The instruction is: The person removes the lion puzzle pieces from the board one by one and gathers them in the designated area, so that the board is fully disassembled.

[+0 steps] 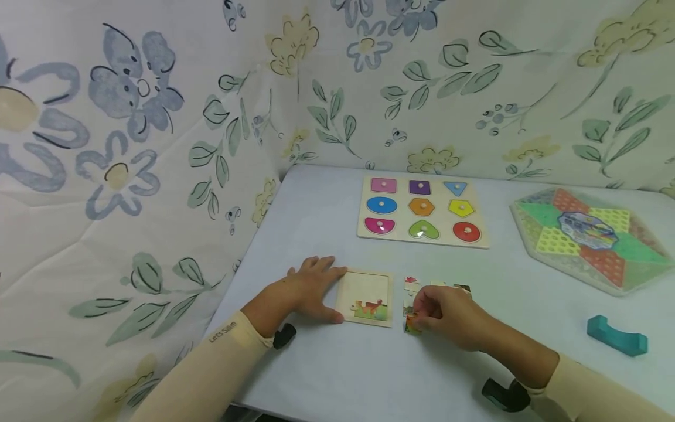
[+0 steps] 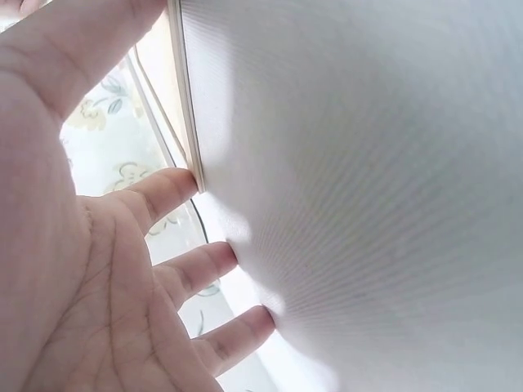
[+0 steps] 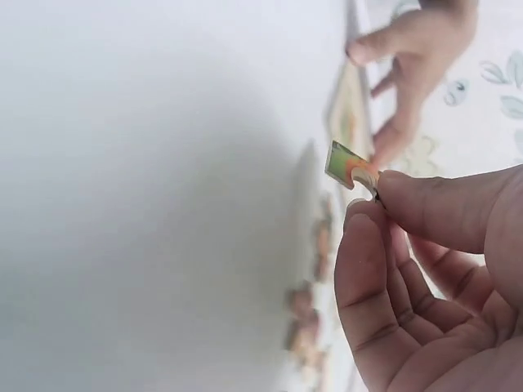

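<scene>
A small wooden puzzle tray (image 1: 364, 287) lies flat on the table, with joined picture pieces (image 1: 373, 309) at its lower right. My left hand (image 1: 311, 290) spreads its fingers at the tray's left side; in the left wrist view the index fingertip touches the wooden edge. Thumb and index finger of my right hand (image 1: 453, 313) pinch a green and orange jigsaw piece (image 3: 344, 166), held raised and tilted in the right wrist view. Other jigsaw pieces (image 1: 411, 285) lie right of the tray, partly hidden by this hand.
A shape pegboard (image 1: 396, 204) lies behind the tray. At the right are a hexagonal board game in clear packaging (image 1: 587, 231) and a teal arched block (image 1: 617, 335). Floral cloth (image 1: 237, 117) hangs along the left and back of the white table.
</scene>
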A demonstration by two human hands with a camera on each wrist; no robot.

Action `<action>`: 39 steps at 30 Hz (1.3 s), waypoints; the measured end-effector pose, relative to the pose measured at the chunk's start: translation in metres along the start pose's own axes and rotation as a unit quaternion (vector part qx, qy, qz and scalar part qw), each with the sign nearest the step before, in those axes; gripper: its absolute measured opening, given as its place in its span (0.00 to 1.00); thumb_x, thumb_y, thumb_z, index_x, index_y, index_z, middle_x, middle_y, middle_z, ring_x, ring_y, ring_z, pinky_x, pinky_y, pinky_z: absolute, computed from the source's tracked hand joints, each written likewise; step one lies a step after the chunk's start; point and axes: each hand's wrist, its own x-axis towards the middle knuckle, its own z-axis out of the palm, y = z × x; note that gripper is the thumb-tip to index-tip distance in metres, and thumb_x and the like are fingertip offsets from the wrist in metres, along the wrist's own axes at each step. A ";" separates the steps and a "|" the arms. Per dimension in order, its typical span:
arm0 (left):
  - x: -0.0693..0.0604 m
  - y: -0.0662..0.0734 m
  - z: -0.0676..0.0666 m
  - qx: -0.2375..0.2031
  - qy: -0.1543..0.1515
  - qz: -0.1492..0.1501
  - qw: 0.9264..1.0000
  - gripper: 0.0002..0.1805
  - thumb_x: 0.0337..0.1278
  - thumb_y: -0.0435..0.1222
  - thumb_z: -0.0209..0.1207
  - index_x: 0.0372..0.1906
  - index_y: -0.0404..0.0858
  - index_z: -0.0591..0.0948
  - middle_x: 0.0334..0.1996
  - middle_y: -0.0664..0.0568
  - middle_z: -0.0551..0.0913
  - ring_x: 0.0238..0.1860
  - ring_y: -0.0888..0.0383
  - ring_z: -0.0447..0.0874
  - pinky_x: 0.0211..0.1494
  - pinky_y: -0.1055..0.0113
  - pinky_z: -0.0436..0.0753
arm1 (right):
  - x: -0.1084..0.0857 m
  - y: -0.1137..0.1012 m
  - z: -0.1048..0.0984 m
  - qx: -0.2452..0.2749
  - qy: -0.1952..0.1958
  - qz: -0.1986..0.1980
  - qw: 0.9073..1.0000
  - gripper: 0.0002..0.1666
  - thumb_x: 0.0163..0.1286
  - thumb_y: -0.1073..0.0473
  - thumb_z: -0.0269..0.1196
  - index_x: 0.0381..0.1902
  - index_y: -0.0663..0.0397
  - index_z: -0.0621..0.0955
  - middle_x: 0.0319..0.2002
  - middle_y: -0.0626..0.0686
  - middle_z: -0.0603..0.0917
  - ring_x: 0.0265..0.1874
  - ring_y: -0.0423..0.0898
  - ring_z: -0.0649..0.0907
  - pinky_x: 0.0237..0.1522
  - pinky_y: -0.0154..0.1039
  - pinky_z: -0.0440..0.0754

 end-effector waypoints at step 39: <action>0.001 -0.002 -0.001 0.001 -0.003 -0.005 1.000 0.56 0.45 0.66 0.71 0.80 0.60 0.59 0.82 0.52 0.52 0.81 0.41 0.47 0.72 0.28 0.59 | 0.054 -0.071 0.064 -0.190 -0.012 -0.070 0.979 0.24 0.55 0.49 0.79 0.46 0.50 0.83 0.42 0.50 0.78 0.38 0.46 0.75 0.43 0.42 0.80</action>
